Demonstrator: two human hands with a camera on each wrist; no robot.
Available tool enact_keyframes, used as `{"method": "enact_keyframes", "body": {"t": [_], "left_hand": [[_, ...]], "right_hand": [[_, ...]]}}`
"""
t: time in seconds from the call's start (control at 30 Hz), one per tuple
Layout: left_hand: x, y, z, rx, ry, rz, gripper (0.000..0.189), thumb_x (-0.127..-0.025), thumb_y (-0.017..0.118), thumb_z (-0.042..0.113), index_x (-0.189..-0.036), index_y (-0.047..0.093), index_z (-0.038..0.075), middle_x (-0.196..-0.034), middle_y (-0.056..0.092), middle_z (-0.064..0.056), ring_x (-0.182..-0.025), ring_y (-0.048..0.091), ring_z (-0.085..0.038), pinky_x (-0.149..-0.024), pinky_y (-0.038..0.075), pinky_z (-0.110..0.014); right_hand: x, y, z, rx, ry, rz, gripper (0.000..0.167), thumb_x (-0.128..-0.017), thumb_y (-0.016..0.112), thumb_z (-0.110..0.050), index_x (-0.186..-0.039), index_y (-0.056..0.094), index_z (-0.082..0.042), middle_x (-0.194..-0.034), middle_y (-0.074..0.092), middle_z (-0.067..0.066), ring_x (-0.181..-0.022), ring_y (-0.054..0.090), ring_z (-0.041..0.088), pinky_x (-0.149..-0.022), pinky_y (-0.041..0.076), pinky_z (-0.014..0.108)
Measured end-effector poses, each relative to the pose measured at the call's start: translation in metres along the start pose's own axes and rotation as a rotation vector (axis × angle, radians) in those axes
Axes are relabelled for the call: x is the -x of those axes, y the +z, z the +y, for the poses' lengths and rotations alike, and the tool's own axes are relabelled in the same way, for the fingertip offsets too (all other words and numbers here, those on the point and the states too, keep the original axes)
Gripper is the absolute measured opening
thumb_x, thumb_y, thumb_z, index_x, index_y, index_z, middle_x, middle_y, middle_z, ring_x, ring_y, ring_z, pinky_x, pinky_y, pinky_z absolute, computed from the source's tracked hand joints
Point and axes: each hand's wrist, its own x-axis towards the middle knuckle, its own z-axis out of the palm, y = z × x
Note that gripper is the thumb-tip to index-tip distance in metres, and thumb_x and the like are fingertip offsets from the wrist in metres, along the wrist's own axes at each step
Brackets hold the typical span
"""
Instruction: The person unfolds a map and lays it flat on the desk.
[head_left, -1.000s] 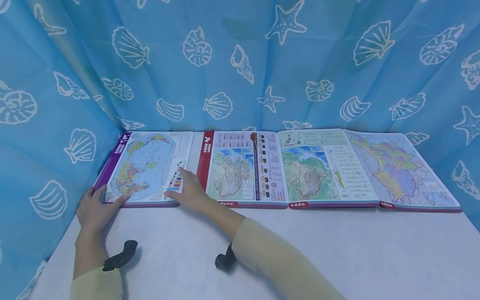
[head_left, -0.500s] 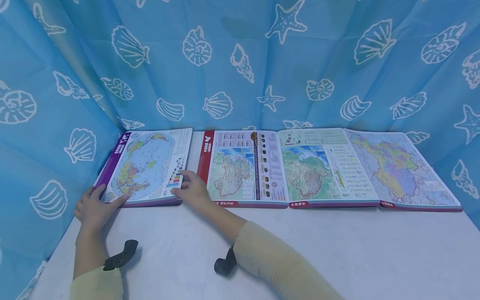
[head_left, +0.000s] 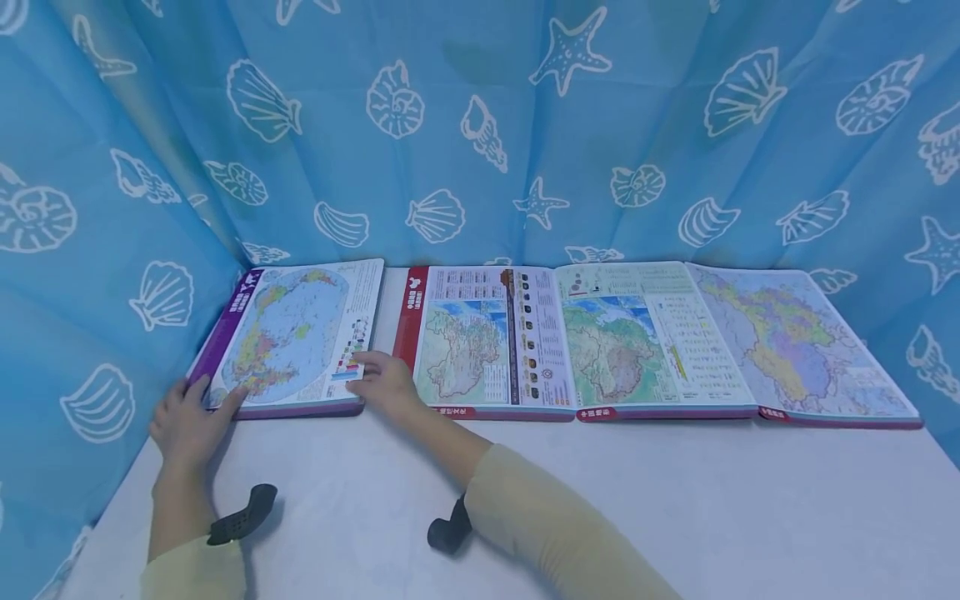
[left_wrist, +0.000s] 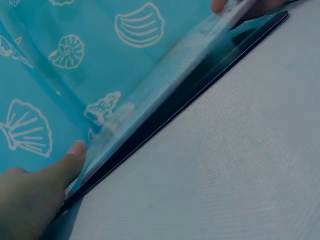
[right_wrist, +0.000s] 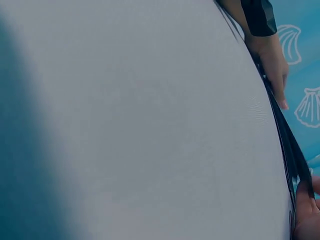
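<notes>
A laminated world map (head_left: 288, 333) with a purple left border tops the stack at the far left in the head view. My right hand (head_left: 386, 387) pinches its right edge, which is raised off the dark layer beneath; the left wrist view shows that gap (left_wrist: 215, 62) widening toward the right hand. In the right wrist view the right thumb (right_wrist: 304, 202) is under the lifted edge. My left hand (head_left: 187, 429) rests spread on the map's near left corner, its thumb (left_wrist: 72, 160) on top and its other fingers by the purple border.
To the right lie a map stack with a red border (head_left: 461, 350), a green relief map (head_left: 618, 350) and a pastel political map (head_left: 798, 342), side by side. A blue shell-patterned curtain (head_left: 480, 125) hangs behind and at the left. White cloth (head_left: 600, 492) covers the table in front.
My right hand has gone from lying over the world map's right edge with fingers spread to pinching it, and the map's right edge has risen. The left hand stays at the corner.
</notes>
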Motion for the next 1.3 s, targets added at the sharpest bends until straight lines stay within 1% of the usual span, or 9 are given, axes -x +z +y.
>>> {"method": "enact_keyframes", "body": {"t": [0.1,0.13,0.33,0.53,0.67,0.77,0.93,1.13,1.3], "left_hand": [[0.0005,0.0012,-0.0002,0.006,-0.004,0.027,0.078,-0.097,0.036,0.052,-0.149,0.014,-0.002,-0.152,0.004,-0.031,-0.138,0.002,-0.052,-0.109,0.006,-0.067],[0.0005,0.0013,-0.0001,0.003,-0.006,0.032,0.076,-0.098,0.035,0.051,-0.149,0.014,-0.002,-0.152,0.005,-0.031,-0.138,0.002,-0.052,-0.109,0.005,-0.066],[0.0,0.0016,0.0004,-0.002,-0.004,0.04,0.074,-0.099,0.029,0.051,-0.149,0.012,-0.002,-0.151,0.003,-0.033,-0.138,0.001,-0.052,-0.11,0.003,-0.065],[0.0014,0.002,-0.0005,0.047,-0.01,0.065,0.064,-0.103,0.018,0.041,-0.148,0.014,-0.003,-0.152,0.01,-0.03,-0.139,0.003,-0.049,-0.111,0.003,-0.062],[-0.0001,0.0002,-0.0003,0.093,-0.008,0.081,0.06,-0.103,0.017,0.038,-0.149,0.015,-0.002,-0.151,0.017,-0.029,-0.139,0.01,-0.048,-0.111,0.004,-0.061],[-0.0015,0.0002,0.0005,0.114,-0.01,0.102,0.059,-0.103,0.02,0.035,-0.148,0.017,-0.003,-0.15,0.022,-0.03,-0.138,0.015,-0.048,-0.111,0.007,-0.06],[-0.0002,0.0032,0.0023,0.07,-0.026,0.115,0.062,-0.102,0.025,0.035,-0.148,0.014,-0.005,-0.15,0.02,-0.031,-0.138,0.014,-0.048,-0.111,0.007,-0.061],[0.0034,0.0042,0.0032,0.032,-0.029,0.119,0.063,-0.103,0.023,0.036,-0.148,0.01,-0.006,-0.151,0.015,-0.031,-0.139,0.008,-0.048,-0.113,0.005,-0.06],[0.0034,0.0026,0.0031,0.058,-0.035,0.117,0.064,-0.103,0.023,0.038,-0.148,0.011,-0.005,-0.151,0.016,-0.03,-0.139,0.009,-0.048,-0.112,0.005,-0.06]], "right_hand": [[0.0005,-0.0007,0.0017,-0.063,0.02,0.027,0.041,-0.079,0.07,0.002,-0.118,0.065,-0.008,-0.104,0.069,0.007,-0.095,0.067,0.017,-0.082,0.054,0.027],[0.0008,-0.0011,0.0016,-0.068,0.028,0.03,0.04,-0.079,0.07,0.002,-0.117,0.066,-0.008,-0.103,0.069,0.006,-0.094,0.067,0.017,-0.082,0.054,0.027],[0.002,-0.0024,-0.0001,-0.063,0.063,0.043,0.038,-0.079,0.071,0.001,-0.116,0.067,-0.01,-0.101,0.07,0.004,-0.092,0.067,0.015,-0.082,0.054,0.028],[0.0009,-0.0026,0.0014,-0.054,0.08,0.049,0.037,-0.079,0.072,-0.001,-0.114,0.068,-0.012,-0.101,0.07,0.003,-0.092,0.067,0.015,-0.082,0.054,0.027],[0.0009,-0.0025,0.0013,-0.065,0.08,0.051,0.037,-0.079,0.072,0.0,-0.114,0.068,-0.011,-0.103,0.07,0.005,-0.094,0.067,0.016,-0.083,0.054,0.028],[0.001,-0.0025,0.0015,-0.073,0.079,0.046,0.037,-0.079,0.071,0.0,-0.114,0.068,-0.011,-0.104,0.07,0.005,-0.095,0.067,0.017,-0.083,0.054,0.028],[0.002,-0.0031,0.0016,-0.078,0.073,0.042,0.037,-0.079,0.071,0.0,-0.114,0.068,-0.011,-0.105,0.07,0.005,-0.096,0.067,0.017,-0.085,0.054,0.029],[0.0022,-0.0039,0.0022,-0.065,0.08,0.044,0.037,-0.079,0.072,-0.001,-0.114,0.068,-0.012,-0.106,0.07,0.005,-0.097,0.067,0.016,-0.086,0.053,0.029],[0.0026,-0.004,0.0012,-0.06,0.079,0.049,0.036,-0.079,0.072,0.0,-0.113,0.069,-0.012,-0.106,0.07,0.005,-0.097,0.067,0.016,-0.085,0.053,0.027]]}}
